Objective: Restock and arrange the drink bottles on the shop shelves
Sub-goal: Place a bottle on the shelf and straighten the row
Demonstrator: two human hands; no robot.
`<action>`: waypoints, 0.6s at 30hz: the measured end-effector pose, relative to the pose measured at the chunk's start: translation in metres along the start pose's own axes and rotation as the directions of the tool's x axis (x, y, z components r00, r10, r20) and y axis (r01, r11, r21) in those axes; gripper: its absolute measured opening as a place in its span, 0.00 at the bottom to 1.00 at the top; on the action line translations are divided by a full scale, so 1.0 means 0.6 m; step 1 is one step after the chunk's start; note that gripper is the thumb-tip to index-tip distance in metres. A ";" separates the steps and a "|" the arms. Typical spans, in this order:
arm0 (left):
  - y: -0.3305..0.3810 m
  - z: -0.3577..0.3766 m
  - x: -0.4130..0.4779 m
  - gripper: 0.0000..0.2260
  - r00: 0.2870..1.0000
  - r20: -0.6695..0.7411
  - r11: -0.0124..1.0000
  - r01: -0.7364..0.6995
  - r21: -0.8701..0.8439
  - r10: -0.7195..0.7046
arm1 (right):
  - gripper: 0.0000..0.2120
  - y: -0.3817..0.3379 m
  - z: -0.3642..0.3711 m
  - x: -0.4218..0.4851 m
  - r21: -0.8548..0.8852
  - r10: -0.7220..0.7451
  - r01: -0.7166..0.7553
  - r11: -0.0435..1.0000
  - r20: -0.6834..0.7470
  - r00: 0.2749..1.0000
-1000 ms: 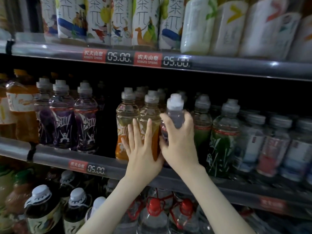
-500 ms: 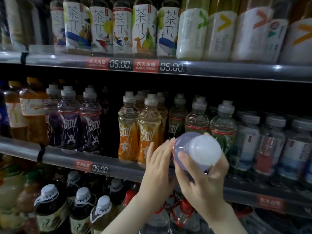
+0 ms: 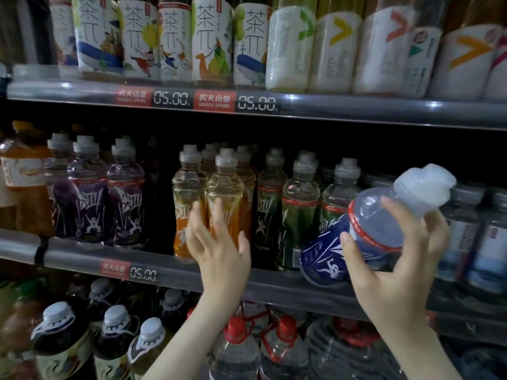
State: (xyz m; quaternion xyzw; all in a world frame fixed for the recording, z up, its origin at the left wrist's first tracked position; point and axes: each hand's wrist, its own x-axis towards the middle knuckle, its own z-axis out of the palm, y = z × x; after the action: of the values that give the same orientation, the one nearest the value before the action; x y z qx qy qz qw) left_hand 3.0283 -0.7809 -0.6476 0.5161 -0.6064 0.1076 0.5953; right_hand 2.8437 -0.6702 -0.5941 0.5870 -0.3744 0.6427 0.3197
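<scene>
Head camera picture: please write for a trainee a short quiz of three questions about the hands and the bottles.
1. True or false: the blue-labelled clear plastic bottle with a white cap stands upright.
2. The open left hand is in front of bottles of which colour? A purple, B orange, C green.
3. Which hand grips the blue-labelled bottle?
Key: 1 false, it is tilted. 2 B, the orange-labelled clear plastic bottles. 3 the right hand.

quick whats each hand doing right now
Left hand: open, fingers spread in front of the orange bottles; touch unclear.
Right hand: holds the tilted blue bottle.
</scene>
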 end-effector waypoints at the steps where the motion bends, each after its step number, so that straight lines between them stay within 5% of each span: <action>1: -0.007 0.000 0.006 0.36 0.997 0.035 0.998 0.067 0.021 -0.068 | 0.25 0.003 -0.002 0.002 -0.005 0.021 -0.021 1.000 0.012 1.000; 4: -0.018 0.010 0.011 0.40 0.958 0.229 0.980 0.190 -0.057 -0.173 | 0.25 0.002 -0.002 0.005 -0.009 0.064 -0.064 0.998 0.065 0.996; 12: -0.005 0.015 0.009 0.39 0.962 0.237 0.984 0.159 -0.081 -0.136 | 0.33 0.000 0.001 -0.003 0.035 0.222 -0.231 0.972 0.168 0.961; 18: 0.086 0.031 -0.020 0.27 0.964 0.092 0.941 -0.219 -0.256 0.249 | 0.31 0.008 -0.035 0.013 -0.003 0.265 -0.267 0.964 0.139 0.954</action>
State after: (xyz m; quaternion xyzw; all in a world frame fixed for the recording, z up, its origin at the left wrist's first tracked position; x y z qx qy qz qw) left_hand 2.9753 -0.7660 -0.6376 0.3688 -0.7075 0.0705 0.5987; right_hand 2.8277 -0.6549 -0.5873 0.5767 -0.4662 0.6407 0.1990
